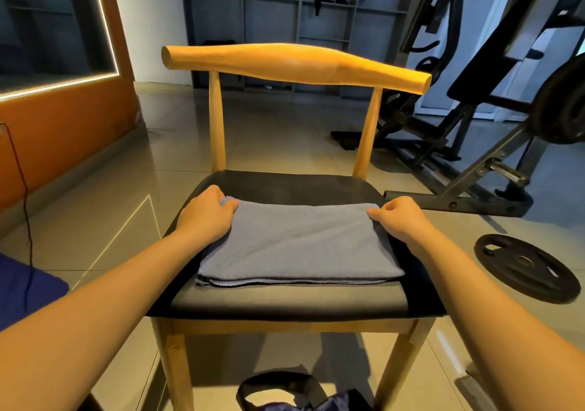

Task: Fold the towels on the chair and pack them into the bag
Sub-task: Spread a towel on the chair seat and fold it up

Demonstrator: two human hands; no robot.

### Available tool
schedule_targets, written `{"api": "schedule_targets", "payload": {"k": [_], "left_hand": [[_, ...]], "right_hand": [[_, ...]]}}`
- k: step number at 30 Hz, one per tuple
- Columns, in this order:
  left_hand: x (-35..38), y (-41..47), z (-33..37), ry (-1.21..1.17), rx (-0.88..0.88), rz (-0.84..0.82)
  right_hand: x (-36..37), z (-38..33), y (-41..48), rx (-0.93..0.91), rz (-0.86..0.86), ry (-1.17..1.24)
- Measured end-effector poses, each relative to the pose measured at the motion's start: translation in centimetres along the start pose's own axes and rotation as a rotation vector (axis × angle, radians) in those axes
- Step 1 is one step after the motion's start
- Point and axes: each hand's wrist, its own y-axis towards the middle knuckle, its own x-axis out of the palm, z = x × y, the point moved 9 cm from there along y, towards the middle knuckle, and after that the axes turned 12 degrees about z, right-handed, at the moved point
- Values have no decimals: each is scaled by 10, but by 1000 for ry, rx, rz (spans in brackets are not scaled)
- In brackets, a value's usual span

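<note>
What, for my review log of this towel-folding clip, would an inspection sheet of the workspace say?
Surface: black chair seat on a wooden frame, carrying the towel.
Job's things: grey-blue towel, folded flat on the seat; bag on the floor in front of the chair, only partly in view.
Clutter: weight plate flat on the floor right of the chair.
Grips: left grip pinches the towel's far left corner; right grip pinches its far right corner.
Cables: thin dark cable hanging at the left by the orange wall.
Surroundings: weight bench right, grey shelves behind, tiled floor.
</note>
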Motion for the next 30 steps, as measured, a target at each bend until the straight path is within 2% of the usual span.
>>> {"api": "schedule_targets", "payload": {"k": [3,8,11,13,15,17,19,21,23,26,28,30], "left_hand": [[-9,0,-2,-11,28,42],[-7,-9,5,100,113,85],[-14,-10,22,277,279,96],[-13,-19,41,327,450,11],[-4,-41,57,272,578,-176],[10,-65,55,304,632,-382],[18,-76,42,407,630,-499],[16,-75,25,469,596,-518],[9,-70,13,506,544,-493],[0,-60,0,453,429,-432],[-12,-47,-4,363,394,-304],[-20,-38,-6,280,319,-229]], "right_hand": [[-3,7,3,-10,-1,-81],[3,6,3,-86,75,-244],[-5,-5,1,-138,117,-236],[-12,-26,-6,-287,202,-283],[-4,-55,-24,-513,177,-282],[21,-72,-50,-726,-16,-276],[50,-59,-70,-792,-228,-427],[57,-33,-71,-712,-306,-576],[47,-16,-68,-650,-279,-587],[22,-9,-62,-589,-99,-571],[3,-9,-54,-514,96,-547],[-11,-8,-49,-371,146,-474]]}}
